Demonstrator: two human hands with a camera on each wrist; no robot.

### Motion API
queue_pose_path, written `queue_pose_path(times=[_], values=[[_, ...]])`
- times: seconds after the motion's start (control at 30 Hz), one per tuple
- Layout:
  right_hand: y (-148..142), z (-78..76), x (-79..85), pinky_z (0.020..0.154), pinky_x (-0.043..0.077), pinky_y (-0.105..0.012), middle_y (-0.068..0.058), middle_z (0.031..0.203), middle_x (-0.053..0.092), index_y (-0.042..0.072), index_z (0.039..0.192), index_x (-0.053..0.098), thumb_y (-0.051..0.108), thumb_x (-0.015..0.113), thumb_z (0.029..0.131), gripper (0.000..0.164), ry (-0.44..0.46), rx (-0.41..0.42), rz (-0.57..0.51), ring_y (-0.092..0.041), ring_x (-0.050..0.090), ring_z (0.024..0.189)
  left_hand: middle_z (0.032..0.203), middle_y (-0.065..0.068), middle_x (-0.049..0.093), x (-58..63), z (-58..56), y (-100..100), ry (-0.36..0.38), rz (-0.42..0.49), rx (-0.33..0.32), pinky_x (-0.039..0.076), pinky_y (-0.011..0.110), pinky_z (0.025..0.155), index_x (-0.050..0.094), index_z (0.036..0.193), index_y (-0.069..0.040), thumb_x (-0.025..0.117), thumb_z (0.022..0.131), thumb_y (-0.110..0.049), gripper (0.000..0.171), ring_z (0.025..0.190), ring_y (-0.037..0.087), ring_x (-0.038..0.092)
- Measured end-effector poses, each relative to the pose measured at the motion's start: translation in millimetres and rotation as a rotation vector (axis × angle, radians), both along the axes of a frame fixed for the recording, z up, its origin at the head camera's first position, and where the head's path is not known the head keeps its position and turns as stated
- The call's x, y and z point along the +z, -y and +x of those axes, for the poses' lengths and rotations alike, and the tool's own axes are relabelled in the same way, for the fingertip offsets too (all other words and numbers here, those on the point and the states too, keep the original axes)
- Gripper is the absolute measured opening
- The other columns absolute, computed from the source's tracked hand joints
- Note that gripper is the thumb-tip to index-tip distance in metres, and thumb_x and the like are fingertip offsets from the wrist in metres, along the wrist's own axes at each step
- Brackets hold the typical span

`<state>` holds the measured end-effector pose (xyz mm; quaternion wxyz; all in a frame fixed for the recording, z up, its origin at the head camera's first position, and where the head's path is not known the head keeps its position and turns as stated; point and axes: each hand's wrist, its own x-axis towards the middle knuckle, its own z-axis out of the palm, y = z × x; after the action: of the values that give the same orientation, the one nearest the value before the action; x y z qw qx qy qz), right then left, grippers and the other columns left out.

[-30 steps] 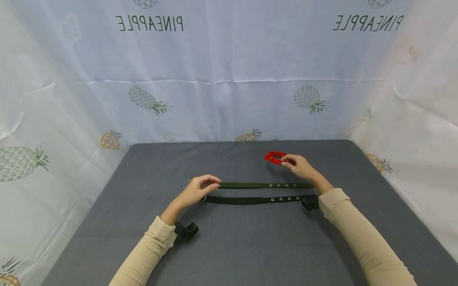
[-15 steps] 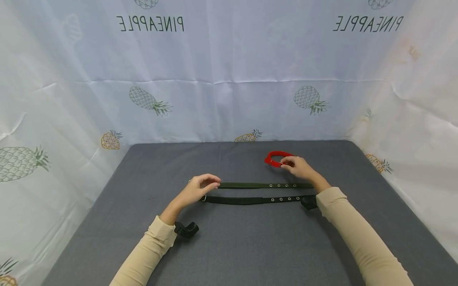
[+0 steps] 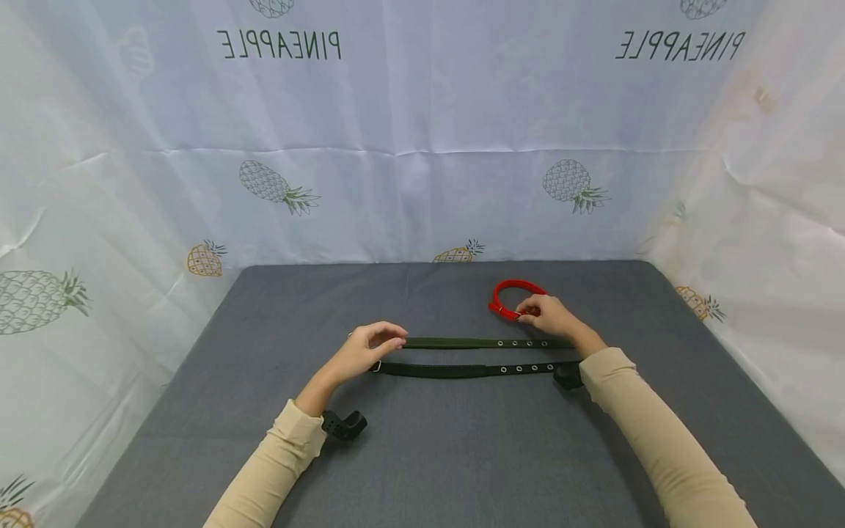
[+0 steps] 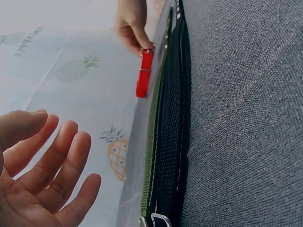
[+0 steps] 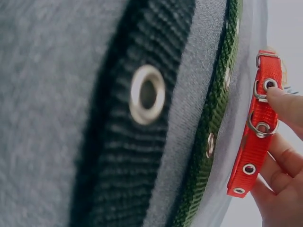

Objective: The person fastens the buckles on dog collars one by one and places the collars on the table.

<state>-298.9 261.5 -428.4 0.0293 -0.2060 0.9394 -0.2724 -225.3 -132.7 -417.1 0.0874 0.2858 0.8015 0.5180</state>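
My right hand (image 3: 551,317) pinches a red collar (image 3: 518,283) by its buckle, thumb on the metal. Buckled into a loop, the collar is at the back right of the table; the right wrist view shows its eyelets and D-ring on the red webbing (image 5: 258,153). A green collar (image 3: 455,342) lies stretched out nearer to me, and a black collar (image 3: 442,371) lies parallel in front of it. My left hand (image 3: 359,352) hovers over their buckle ends, fingers relaxed and spread in the left wrist view, holding nothing. The right arm hides the far right ends of both straps.
A grey cloth covers the table (image 3: 422,455). White curtain (image 3: 422,205) with pineapple prints hangs behind it and along both sides. Black wrist cameras sit under each wrist, the right one (image 3: 568,375) close over the black collar's end.
My right hand has moved slightly down and toward me with the red collar, whose loop now shows wider from above. My left hand has stayed in place.
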Motion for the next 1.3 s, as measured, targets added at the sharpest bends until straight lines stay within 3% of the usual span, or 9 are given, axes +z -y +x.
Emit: queue_pose_path(times=[0.27,0.5,0.7,0.83,0.93,1.1,1.3], values=[[4,1.7,-1.2,0.073,0.053,-0.037,-0.021,0.099,0.071,-0.005,0.106,0.069,0.008,0.064,0.091,0.021,0.033,-0.002,0.034,-0.024,0.062,0.082,0.119,0.03,0.061,-1.5,-0.8,0,-0.023,0.002,-0.005,0.055,0.043,0.087,0.058,0.122,0.008,0.052,0.1,-0.015,0.032,0.107,0.039,0.064],[6,1.7,-1.5,0.071,0.052,-0.035,-0.02,0.096,0.07,-0.006,0.107,0.069,0.007,0.064,0.091,0.021,0.034,-0.007,0.044,-0.023,0.061,0.08,0.119,0.03,0.061,0.4,0.2,1,-0.02,0.01,0.006,0.053,0.048,0.09,0.058,0.122,0.008,0.053,0.099,-0.014,0.032,0.107,0.045,0.061],[3,7.4,-1.7,0.081,0.055,-0.044,-0.022,0.105,0.069,-0.006,0.113,0.066,0.007,0.064,0.091,0.025,0.047,-0.026,0.0,-0.031,0.064,0.092,0.118,0.029,0.063,2.4,-1.5,5,-0.025,0.001,0.055,0.053,0.05,0.09,0.06,0.12,0.006,0.054,0.099,-0.015,0.03,0.105,0.041,0.063],[-1,12.3,-0.5,0.085,0.054,-0.05,-0.024,0.109,0.067,-0.006,0.115,0.064,0.006,0.064,0.091,0.028,-0.022,-0.037,-0.037,-0.036,0.063,0.099,0.115,0.028,0.064,2.4,-3.7,9,-0.057,-0.026,0.095,0.054,0.049,0.087,0.061,0.119,0.006,0.055,0.099,-0.014,0.029,0.101,0.037,0.065],[-6,17.6,0.2,0.086,0.052,-0.052,-0.025,0.11,0.066,-0.007,0.117,0.063,0.006,0.065,0.09,0.029,-0.082,-0.052,-0.058,-0.037,0.062,0.099,0.114,0.027,0.065,1.6,-6.3,12,-0.08,-0.053,0.125,0.056,0.043,0.084,0.061,0.119,0.005,0.055,0.098,-0.014,0.029,0.099,0.037,0.065],[-17,29.0,2.2,0.093,0.05,-0.056,-0.027,0.113,0.064,-0.008,0.12,0.061,0.007,0.063,0.092,0.031,-0.076,-0.1,-0.116,-0.041,0.061,0.104,0.114,0.025,0.066,0.3,-11.4,17,-0.097,-0.115,0.177,0.053,0.027,0.079,0.062,0.118,0.004,0.057,0.097,-0.014,0.028,0.1,0.038,0.065],[-35,36.0,-2.3,0.089,0.052,-0.052,-0.026,0.108,0.067,-0.006,0.115,0.064,0.01,0.064,0.092,0.028,-0.063,-0.15,-0.123,-0.04,0.063,0.099,0.115,0.023,0.067,-6.3,-17.0,27,-0.123,-0.196,0.235,0.055,0.043,0.087,0.063,0.117,0.004,0.057,0.097,-0.012,0.026,0.103,0.035,0.066]])
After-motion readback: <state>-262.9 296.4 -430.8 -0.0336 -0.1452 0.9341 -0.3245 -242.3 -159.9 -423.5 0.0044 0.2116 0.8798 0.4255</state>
